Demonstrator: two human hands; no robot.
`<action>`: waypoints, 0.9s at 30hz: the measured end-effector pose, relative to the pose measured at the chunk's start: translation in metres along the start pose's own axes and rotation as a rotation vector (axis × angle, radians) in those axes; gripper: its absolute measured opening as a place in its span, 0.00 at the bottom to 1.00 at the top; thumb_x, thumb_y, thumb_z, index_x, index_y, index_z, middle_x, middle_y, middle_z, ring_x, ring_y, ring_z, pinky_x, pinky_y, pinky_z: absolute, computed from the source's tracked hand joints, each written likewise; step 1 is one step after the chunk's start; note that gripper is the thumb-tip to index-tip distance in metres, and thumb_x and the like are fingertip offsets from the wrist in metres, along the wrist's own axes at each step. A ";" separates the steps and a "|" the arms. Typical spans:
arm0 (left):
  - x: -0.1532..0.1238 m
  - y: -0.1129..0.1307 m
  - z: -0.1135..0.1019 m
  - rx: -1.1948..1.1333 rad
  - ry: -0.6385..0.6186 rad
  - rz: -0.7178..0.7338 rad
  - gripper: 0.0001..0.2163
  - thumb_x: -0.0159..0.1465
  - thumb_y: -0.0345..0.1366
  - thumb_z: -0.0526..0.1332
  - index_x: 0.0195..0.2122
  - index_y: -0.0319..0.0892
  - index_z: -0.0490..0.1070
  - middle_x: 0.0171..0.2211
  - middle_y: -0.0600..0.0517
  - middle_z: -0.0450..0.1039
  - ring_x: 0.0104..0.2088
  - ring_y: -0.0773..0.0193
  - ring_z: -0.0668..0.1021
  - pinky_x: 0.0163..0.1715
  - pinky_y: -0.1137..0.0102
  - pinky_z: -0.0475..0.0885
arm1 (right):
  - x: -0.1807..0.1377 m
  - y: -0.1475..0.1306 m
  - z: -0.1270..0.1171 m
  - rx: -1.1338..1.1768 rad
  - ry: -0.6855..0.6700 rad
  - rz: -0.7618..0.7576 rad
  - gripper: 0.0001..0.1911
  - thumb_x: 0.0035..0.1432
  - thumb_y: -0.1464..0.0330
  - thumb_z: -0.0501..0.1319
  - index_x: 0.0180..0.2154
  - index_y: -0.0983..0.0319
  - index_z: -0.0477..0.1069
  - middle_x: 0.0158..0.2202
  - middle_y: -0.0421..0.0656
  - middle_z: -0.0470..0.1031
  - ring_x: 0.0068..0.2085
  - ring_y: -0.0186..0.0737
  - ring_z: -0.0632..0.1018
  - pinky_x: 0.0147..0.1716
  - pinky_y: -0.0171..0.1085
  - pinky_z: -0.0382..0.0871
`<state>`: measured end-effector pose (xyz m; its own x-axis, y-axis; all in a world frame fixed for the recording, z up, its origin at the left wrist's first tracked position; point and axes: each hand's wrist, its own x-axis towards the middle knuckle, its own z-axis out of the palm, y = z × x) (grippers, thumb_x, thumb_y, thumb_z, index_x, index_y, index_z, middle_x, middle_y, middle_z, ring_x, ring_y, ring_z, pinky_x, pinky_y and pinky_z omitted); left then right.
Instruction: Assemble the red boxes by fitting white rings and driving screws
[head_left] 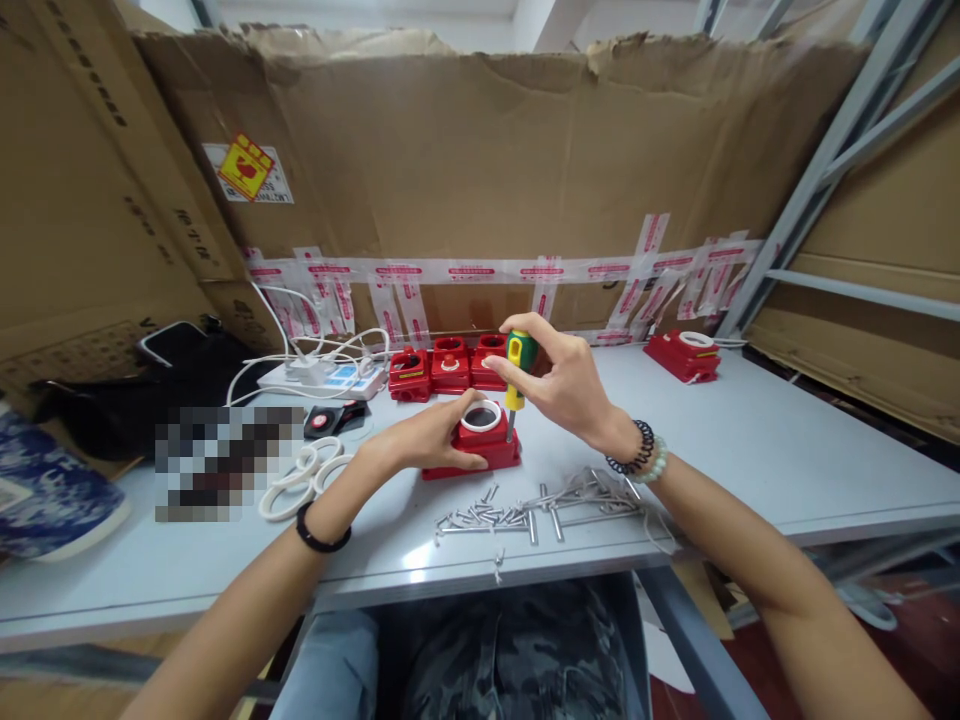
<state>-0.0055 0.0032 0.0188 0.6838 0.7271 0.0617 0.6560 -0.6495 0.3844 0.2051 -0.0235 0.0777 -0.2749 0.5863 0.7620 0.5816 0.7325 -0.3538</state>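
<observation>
My right hand (559, 375) grips a screwdriver (517, 365) by its green and yellow handle. Its shaft points down, and the tip meets the right end of a red housing (491, 455). This housing stands on the table with a white ring (480, 416) round the dark opening on its top. My left hand (431, 435) is closed round the housing's left side, thumb in front and fingers behind. Just in front lie many loose screws (487, 515) and several metal rods (556, 522) tangled with white string.
Behind the hands stand several more red housings (450, 365); another red housing (684, 357) with a white ring is at the right. White rings (289, 497) lie left, near a power strip (352, 380) with cables. A cardboard wall (487, 160) closes off the table's back.
</observation>
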 end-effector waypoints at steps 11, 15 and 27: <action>-0.001 0.003 -0.002 -0.024 -0.004 -0.002 0.37 0.54 0.54 0.64 0.59 0.41 0.54 0.56 0.39 0.66 0.54 0.44 0.71 0.48 0.60 0.67 | 0.000 0.006 0.002 0.089 -0.053 0.020 0.19 0.58 0.58 0.58 0.49 0.59 0.67 0.28 0.37 0.70 0.25 0.31 0.67 0.28 0.36 0.64; -0.001 0.003 -0.002 -0.015 -0.007 -0.003 0.38 0.55 0.53 0.64 0.60 0.40 0.52 0.57 0.37 0.65 0.53 0.44 0.72 0.48 0.59 0.68 | -0.003 0.001 0.000 -0.026 -0.041 -0.020 0.21 0.58 0.58 0.58 0.51 0.59 0.67 0.36 0.41 0.74 0.32 0.36 0.71 0.35 0.39 0.65; -0.001 0.003 -0.002 -0.027 -0.012 0.001 0.39 0.55 0.53 0.64 0.61 0.41 0.51 0.58 0.38 0.64 0.55 0.45 0.70 0.51 0.58 0.66 | 0.000 0.002 -0.004 0.014 -0.106 -0.006 0.19 0.57 0.59 0.59 0.49 0.59 0.66 0.30 0.38 0.70 0.29 0.34 0.70 0.31 0.37 0.63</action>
<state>-0.0047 0.0010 0.0222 0.6883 0.7236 0.0512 0.6467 -0.6440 0.4087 0.2089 -0.0234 0.0796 -0.3581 0.6149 0.7026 0.5693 0.7402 -0.3577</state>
